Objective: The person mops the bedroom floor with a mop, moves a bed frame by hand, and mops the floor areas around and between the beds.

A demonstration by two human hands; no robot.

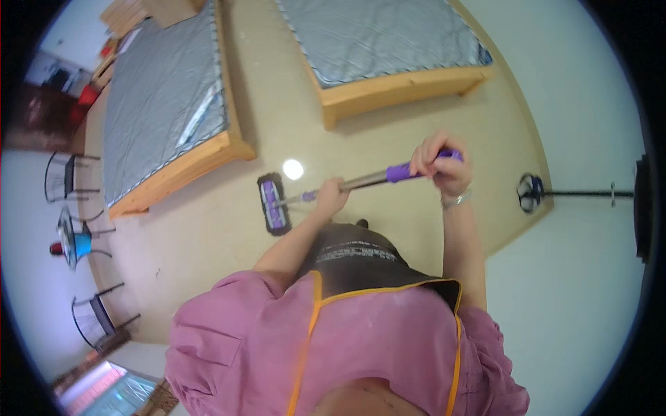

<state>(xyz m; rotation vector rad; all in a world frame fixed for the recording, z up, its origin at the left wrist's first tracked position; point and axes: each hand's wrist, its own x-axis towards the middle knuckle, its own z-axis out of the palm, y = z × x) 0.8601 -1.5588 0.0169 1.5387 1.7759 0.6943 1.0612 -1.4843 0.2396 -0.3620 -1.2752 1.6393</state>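
Both of my hands are closed around a flat mop [368, 180] with a metal pole and purple grips. My right hand [444, 163] wraps the purple grip at the pole's upper end, and a bracelet circles that wrist. Lower down the pole, my left hand [332, 197] grips the metal part. The mop head [275, 204], purple with a dark fringe, lies on the pale floor to the left of my left hand. A bright round light reflection shows on the floor beside it.
Two wooden bed frames with grey mattresses stand ahead, the left bed [166, 104] and the right bed [395, 41]. Along the left wall are black chairs [69, 177] and a small round table [68, 237]. A black stand [531, 193] rests by the right wall.
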